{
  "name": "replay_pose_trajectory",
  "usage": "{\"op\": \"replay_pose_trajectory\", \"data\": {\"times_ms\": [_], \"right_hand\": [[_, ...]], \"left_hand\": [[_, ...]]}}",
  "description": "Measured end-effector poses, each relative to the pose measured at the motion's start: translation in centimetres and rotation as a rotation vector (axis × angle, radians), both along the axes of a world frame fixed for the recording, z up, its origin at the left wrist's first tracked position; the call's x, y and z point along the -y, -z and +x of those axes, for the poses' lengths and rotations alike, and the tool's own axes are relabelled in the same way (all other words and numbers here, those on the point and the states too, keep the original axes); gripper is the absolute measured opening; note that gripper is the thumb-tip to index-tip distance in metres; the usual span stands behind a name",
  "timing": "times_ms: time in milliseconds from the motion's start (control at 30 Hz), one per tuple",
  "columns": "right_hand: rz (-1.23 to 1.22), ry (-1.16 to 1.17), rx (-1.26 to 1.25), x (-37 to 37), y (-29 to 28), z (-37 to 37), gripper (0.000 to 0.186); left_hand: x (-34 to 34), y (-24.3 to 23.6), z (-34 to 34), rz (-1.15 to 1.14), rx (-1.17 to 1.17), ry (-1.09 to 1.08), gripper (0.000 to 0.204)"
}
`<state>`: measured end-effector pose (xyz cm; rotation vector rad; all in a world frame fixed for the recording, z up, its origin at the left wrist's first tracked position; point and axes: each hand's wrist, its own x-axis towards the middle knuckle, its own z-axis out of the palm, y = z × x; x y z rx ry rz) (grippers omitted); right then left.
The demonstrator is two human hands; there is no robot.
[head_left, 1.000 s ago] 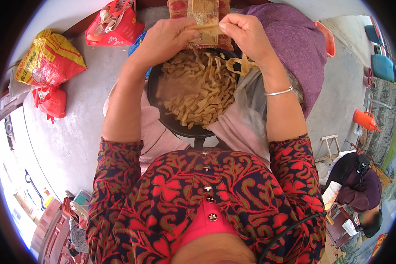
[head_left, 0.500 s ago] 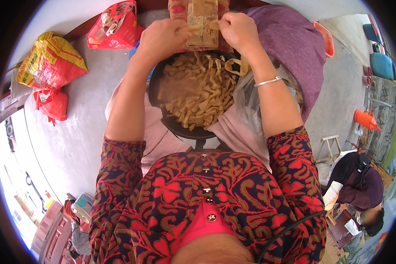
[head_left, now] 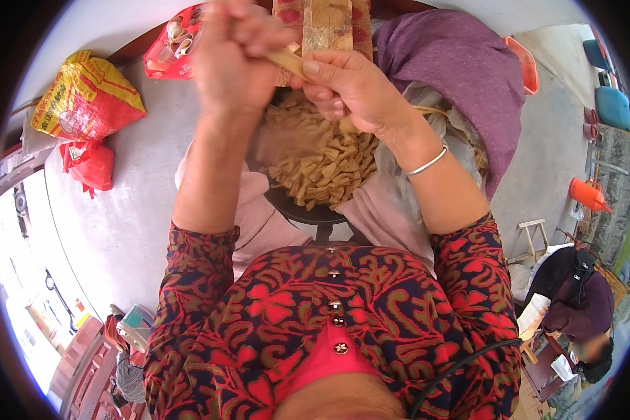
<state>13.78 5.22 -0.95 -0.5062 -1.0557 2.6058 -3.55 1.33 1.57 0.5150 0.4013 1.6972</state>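
My right hand (head_left: 346,87) pinches a flat, light tan strip (head_left: 287,61) between thumb and fingers, above the far side of a dark round pan. The strip's other end reaches my left hand (head_left: 238,59), which is raised and blurred. Its fingers look curled; whether they grip the strip or something else is hidden. Below both hands, the pan (head_left: 304,212) holds a heap of short tan cut pieces (head_left: 322,161). Just beyond the hands lies a worn wooden block (head_left: 327,28) on a red-patterned base (head_left: 362,28).
A purple cloth (head_left: 455,77) covers a bulky sack to the right, beside a clear plastic bag (head_left: 406,168). Red bags (head_left: 91,164) and a yellow-red sack (head_left: 84,98) stand left. Pink cloth (head_left: 252,217) covers my lap. Another person (head_left: 581,301) bends over at lower right.
Both hands have left the wooden block and come nearer to me. The left hand has risen, and the right has moved left and down, with the tan strip now between them.
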Motion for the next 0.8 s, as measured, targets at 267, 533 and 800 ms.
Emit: {"op": "replay_pose_trajectory", "data": {"times_ms": [267,533,800], "right_hand": [[-0.253,0.07,-0.413,1.1,-1.0,0.1,0.023],[1.085,0.624,0.183,0.4,0.6,-0.3,0.017],[-0.196,0.14,0.044,-0.9,-0.2,1.3,0.024]], "left_hand": [[1.4,1.6,1.6,0.337,-1.344,-0.846,0.056],[1.3,1.6,4.6,-0.011,-1.214,-0.314,0.037],[1.0,2.0,3.7,0.06,-1.504,-0.494,0.021]]}}
